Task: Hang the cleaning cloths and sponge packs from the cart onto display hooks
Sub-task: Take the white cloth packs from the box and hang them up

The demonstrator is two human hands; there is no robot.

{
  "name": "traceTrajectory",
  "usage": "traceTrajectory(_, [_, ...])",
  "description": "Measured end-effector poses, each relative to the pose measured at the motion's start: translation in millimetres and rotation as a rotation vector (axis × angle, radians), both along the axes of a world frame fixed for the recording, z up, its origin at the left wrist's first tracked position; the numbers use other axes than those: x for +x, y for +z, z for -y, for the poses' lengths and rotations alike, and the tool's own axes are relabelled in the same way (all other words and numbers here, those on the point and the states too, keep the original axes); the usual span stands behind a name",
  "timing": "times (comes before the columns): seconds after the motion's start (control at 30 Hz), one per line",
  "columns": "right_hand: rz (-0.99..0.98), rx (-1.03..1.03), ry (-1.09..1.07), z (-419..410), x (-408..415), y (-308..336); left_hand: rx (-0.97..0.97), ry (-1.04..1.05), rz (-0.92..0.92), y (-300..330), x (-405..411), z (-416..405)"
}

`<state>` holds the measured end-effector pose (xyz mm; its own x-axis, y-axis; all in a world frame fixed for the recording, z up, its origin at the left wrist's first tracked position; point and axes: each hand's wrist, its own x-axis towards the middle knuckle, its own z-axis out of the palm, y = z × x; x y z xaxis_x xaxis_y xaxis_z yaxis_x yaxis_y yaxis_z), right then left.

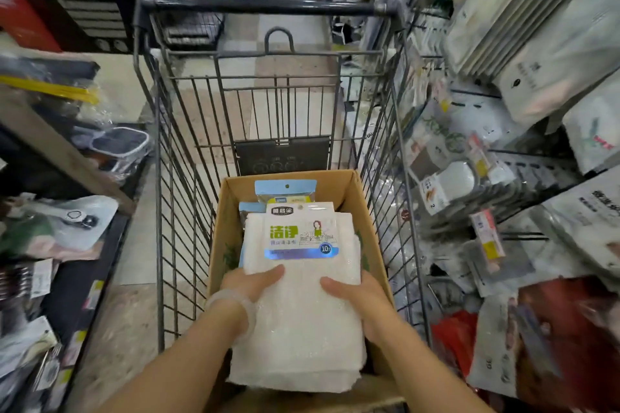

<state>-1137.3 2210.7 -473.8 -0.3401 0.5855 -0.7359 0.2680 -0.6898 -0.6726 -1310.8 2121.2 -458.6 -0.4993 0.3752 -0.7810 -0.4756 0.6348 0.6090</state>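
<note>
A thick white pack of cleaning cloths with a green-lettered label lies on top of a cardboard box inside the wire cart. My left hand, with a pale bangle on the wrist, grips the pack's left side. My right hand grips its right side. Behind the pack, blue-topped sponge packs stand in the box, mostly hidden by it.
Display hooks loaded with packaged goods fill the racks on the right, close to the cart. Low shelves with bagged items line the left. A tiled aisle runs ahead past the cart handle.
</note>
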Motion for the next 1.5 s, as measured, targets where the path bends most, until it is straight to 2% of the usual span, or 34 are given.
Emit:
traceTrajectory(0.1, [-0.149,-0.034,-0.005,0,0,25,0.123,-0.011,0.055,29,-5,1])
traceTrajectory(0.2, [-0.238,0.052,-0.037,2,7,50,0.209,-0.082,0.018,55,-3,0])
traceTrajectory(0.37, [-0.249,0.227,-0.163,21,39,106,0.359,-0.250,-0.029,104,20,-3])
traceTrajectory(0.57, [-0.258,0.434,-0.377,85,93,172,0.557,-0.491,-0.124,164,67,20])
traceTrajectory(0.7, [-0.235,0.523,-0.577,149,140,207,0.679,-0.617,-0.017,202,114,53])
traceTrajectory(0.9, [-0.187,0.588,-0.830,266,227,234,0.758,-0.867,0.065,231,215,114])
traceTrajectory(0.97, [-0.134,0.643,-0.992,332,285,242,0.747,-1.053,0.100,237,282,150])
traceTrajectory(1.03, [-0.123,0.612,-0.995,352,297,242,0.762,-1.047,0.110,236,298,159])
traceTrajectory(1.1, [-0.072,0.635,-1.106,401,330,246,0.781,-1.159,0.161,243,345,190])
traceTrajectory(1.33, [0.076,0.685,-1.461,622,453,259,0.835,-1.542,0.336,259,518,360])
traceTrajectory(1.5, [0.192,0.662,-1.590,771,509,260,0.783,-1.679,0.415,241,608,494])
